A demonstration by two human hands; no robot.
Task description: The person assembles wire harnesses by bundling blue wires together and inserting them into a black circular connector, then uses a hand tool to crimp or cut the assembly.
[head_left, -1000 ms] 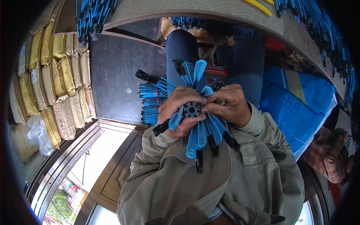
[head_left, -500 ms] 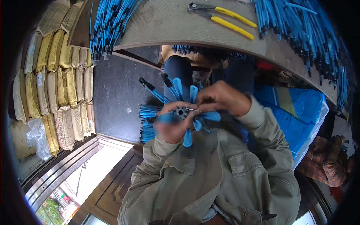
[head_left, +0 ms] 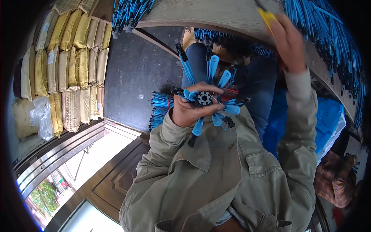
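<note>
A round black hub with a toothed centre hole has several blue arms fanning out from it, some with black clips at their tips. My left hand is closed around this blue-and-black assembly at my lap, thumb and fingers either side of the hub. A thin wire end sticks out beside the hub. At the tabletop's front edge, my right hand, somewhat blurred, grips yellow-handled pliers. Their jaws lie at the upper edge of the picture and are hardly visible.
Heaps of blue rods with black ends lie on the wooden table. A bundle of blue pieces sits left of my lap. Stacked sacks line the left wall. Right of me are a blue plastic-wrapped bundle and a person's checked sleeve.
My right hand has left the wire at the hub, reached up to the table and taken hold of the pliers. My left hand keeps the assembly. The whole view has shifted slightly.
</note>
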